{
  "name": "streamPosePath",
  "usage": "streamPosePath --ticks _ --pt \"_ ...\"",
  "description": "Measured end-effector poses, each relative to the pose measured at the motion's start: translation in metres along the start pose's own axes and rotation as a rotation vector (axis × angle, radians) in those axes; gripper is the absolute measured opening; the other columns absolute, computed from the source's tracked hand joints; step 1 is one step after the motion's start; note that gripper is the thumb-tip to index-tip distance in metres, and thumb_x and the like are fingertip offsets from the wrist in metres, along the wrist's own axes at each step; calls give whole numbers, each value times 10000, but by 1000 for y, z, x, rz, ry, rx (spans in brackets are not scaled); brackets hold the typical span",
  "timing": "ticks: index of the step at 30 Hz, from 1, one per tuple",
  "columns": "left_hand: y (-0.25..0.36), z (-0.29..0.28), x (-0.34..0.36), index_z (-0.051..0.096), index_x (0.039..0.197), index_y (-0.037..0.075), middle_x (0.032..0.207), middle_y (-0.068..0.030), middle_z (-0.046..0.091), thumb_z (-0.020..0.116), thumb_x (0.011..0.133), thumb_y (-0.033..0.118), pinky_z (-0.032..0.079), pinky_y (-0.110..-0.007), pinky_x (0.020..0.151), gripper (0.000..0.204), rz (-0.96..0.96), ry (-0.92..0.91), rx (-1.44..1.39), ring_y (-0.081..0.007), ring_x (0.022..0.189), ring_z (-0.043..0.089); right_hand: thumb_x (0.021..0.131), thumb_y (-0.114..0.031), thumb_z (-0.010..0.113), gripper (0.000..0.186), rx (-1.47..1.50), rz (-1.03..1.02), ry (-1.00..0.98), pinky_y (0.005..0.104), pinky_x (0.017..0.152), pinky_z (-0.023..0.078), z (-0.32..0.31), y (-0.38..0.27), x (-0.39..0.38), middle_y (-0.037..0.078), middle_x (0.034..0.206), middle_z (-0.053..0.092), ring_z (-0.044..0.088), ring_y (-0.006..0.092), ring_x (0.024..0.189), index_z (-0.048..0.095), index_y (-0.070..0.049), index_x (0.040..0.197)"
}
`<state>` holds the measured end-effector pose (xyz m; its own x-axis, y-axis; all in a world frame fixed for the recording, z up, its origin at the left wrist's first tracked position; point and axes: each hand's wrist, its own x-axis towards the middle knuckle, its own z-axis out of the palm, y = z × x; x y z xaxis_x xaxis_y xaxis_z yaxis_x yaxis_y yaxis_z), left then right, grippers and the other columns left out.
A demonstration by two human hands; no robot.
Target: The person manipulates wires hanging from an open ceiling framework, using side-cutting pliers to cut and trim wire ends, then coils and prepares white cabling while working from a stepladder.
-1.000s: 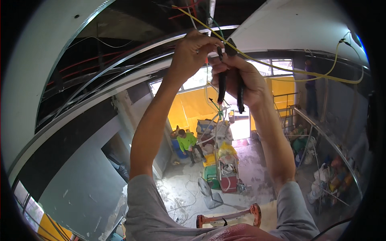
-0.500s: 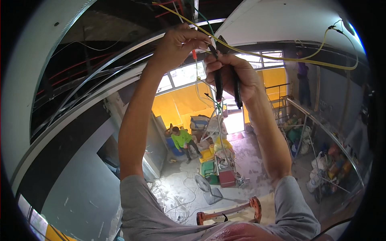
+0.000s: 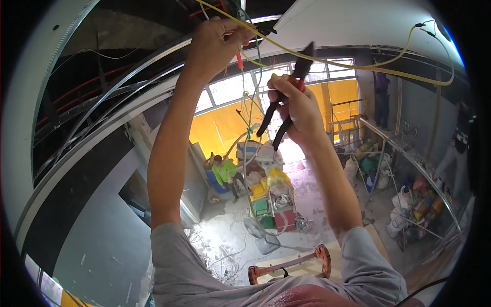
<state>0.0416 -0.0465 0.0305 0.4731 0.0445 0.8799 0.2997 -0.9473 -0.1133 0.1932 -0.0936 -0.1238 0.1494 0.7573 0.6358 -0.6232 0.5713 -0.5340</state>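
Observation:
Overhead, my left hand [image 3: 217, 46] is closed, thumb and forefinger pinching wire at the ceiling opening. A short black piece [image 3: 267, 30], like a taped wire end, sticks out beside the fingertips. My right hand [image 3: 302, 112] is wrapped round pliers [image 3: 303, 66] with black handles and red near the pivot. Their jaws point up, apart from the wires, and the handles are spread. A yellow cable [image 3: 327, 59] runs past both hands to the right. Below my left hand hang a red-sleeved piece [image 3: 239, 60] and a green wire [image 3: 259, 56]. More joined wires [image 3: 249, 130] dangle lower down.
An orange ladder top [image 3: 289, 263] is just below me. On the floor are a fan [image 3: 255, 230], loose cables [image 3: 215, 256] and a green crate [image 3: 261, 207]. One person [image 3: 225, 171] sits below; another [image 3: 381, 100] stands near scaffolding [image 3: 404, 148] at right.
The pliers have come away from the wire by my left fingers, and their jaws now tilt up to the right. My left hand has shifted slightly up and left.

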Motion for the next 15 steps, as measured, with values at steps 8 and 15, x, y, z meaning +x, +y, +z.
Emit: streamPosePath --ticks 8,15 --pt "26 12 1 770 1045 26 895 -97 762 734 927 198 533 -261 681 212 12 -13 138 -121 766 704 852 -60 797 239 99 -278 76 256 667 422 1 -11 21 27 852 656 567 97 749 563 -106 860" --pt "39 18 3 776 1001 62 850 -119 732 735 907 252 515 -354 713 215 46 7 387 -226 779 666 803 -52 846 316 243 -370 90 281 714 452 22 -19 48 76 846 690 604 134 764 533 -94 802"
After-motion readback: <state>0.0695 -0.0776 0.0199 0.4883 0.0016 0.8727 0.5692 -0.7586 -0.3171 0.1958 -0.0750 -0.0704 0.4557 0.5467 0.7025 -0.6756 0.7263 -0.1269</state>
